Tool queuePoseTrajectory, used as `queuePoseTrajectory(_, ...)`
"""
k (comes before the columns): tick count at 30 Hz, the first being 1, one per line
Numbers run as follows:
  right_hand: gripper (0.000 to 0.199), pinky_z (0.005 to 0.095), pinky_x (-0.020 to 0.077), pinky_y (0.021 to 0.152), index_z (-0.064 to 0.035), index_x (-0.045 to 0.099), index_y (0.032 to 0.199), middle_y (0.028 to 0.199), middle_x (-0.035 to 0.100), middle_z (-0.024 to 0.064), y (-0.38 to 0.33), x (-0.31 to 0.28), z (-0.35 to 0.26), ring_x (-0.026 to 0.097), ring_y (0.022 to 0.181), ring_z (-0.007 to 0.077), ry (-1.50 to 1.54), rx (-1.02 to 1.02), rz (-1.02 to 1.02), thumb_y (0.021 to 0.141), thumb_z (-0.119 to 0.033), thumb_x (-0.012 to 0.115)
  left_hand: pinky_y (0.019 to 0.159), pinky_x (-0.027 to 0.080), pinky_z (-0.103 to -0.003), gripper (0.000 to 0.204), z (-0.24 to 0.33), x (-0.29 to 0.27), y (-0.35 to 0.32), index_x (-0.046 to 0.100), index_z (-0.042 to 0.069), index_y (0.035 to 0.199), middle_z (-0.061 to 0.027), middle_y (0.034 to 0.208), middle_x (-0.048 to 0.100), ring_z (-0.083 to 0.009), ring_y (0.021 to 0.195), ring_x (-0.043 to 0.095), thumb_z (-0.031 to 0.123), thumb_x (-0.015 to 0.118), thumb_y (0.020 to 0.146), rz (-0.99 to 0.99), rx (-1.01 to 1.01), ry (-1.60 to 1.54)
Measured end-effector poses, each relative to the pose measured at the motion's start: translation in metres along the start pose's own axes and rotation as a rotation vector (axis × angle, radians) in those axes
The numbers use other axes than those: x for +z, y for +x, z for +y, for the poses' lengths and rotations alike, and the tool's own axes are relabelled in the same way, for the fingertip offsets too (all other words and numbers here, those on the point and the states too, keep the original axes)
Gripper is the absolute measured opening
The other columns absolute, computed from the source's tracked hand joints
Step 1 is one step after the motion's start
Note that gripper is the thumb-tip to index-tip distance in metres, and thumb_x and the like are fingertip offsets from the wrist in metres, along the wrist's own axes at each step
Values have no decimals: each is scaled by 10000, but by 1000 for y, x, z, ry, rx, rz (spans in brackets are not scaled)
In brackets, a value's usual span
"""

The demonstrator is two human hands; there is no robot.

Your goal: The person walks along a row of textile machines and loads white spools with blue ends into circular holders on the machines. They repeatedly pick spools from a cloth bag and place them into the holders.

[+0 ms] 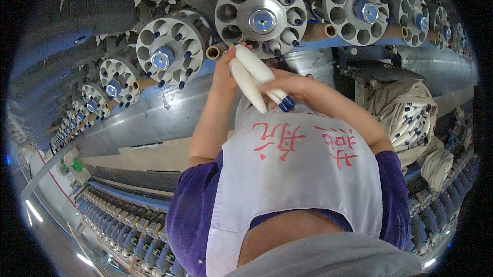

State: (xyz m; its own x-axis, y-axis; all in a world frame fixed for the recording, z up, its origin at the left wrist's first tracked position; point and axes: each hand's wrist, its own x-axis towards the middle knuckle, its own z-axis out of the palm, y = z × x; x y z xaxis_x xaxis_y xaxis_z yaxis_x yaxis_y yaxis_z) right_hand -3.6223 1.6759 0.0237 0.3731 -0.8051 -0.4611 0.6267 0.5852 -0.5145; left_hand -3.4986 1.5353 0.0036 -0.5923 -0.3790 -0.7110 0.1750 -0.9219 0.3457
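Two white yarn bobbins lie side by side at a slant in front of my chest. The longer yarn bobbin [253,64] has a dark blue end pointing down and right; the other yarn bobbin [246,82] tapers to a pale tip. My left hand [226,69] is closed around their upper ends, its fingers partly hidden behind them. Across the lower part comes my right hand [287,84], its fingers closed on the blue-ended bobbin and slightly blurred. Just beyond both hands stands a round metal bobbin magazine [251,4], with blue-tipped bobbins in some holes and other holes vacant.
More round magazines run along the machine, left [163,58] and right [367,11]. Brown tubes [321,33] sit between them, above a curved metal panel [164,107]. At right, a beige cloth [380,97] holds several bobbins [413,120]. Another machine row [123,225] stands lower left.
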Motion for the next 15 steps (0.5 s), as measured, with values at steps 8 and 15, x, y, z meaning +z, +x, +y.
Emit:
queuePoseTrajectory(8, 476, 229, 462, 528, -6, 512, 1098, 897, 600, 94, 45, 12, -50, 567, 668, 131, -263, 174, 422, 695, -171, 706, 665, 496, -351, 328, -22, -11, -25, 415, 33, 1154, -105, 964, 534, -217, 827, 551, 240, 465, 904, 99, -8, 212)
queuePoseTrajectory(15, 313, 262, 398, 402, -6, 599, 837, 640, 548, 45, 17, 28, -103, 492, 483, 118, -741, 258, 283, 856, -307, 515, 500, 469, -290, 243, 0, -2, -41, 416, 29, 1084, -95, 902, 523, -162, 699, 521, 204, 412, 915, 154, 7, 211)
